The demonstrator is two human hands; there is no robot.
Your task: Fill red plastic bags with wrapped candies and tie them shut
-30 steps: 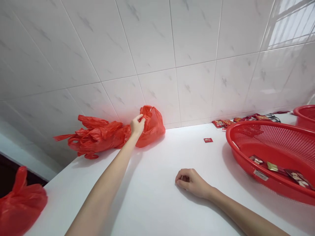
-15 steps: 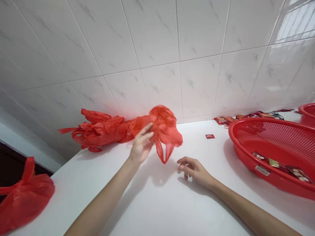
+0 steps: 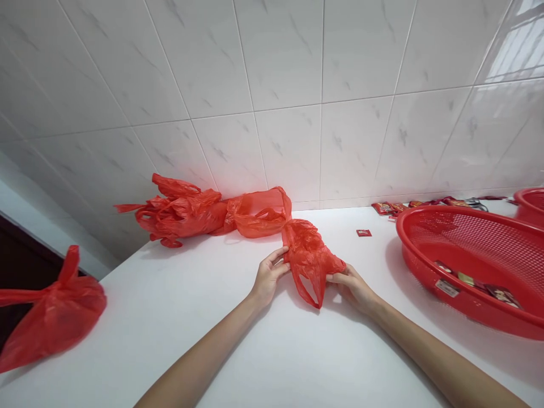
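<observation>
Between my two hands is a crumpled red plastic bag, its handle loops hanging toward me. My left hand grips the bag's left side between thumb and fingers. On the other side, my right hand pinches the bag's right edge, with some of its fingers hidden behind the plastic. Just behind it, against the wall, lies a pile of more red plastic bags, and a loosely opened one rests at the pile's right end.
A red plastic basket with several small packets inside stands at right. One small red packet lies alone on the white table. More packets line the wall. At the left edge sits a filled, tied red bag.
My left hand has brought the bag right and down toward me. My right hand, empty before, has closed on the bag's right side. The view has shifted slightly.
</observation>
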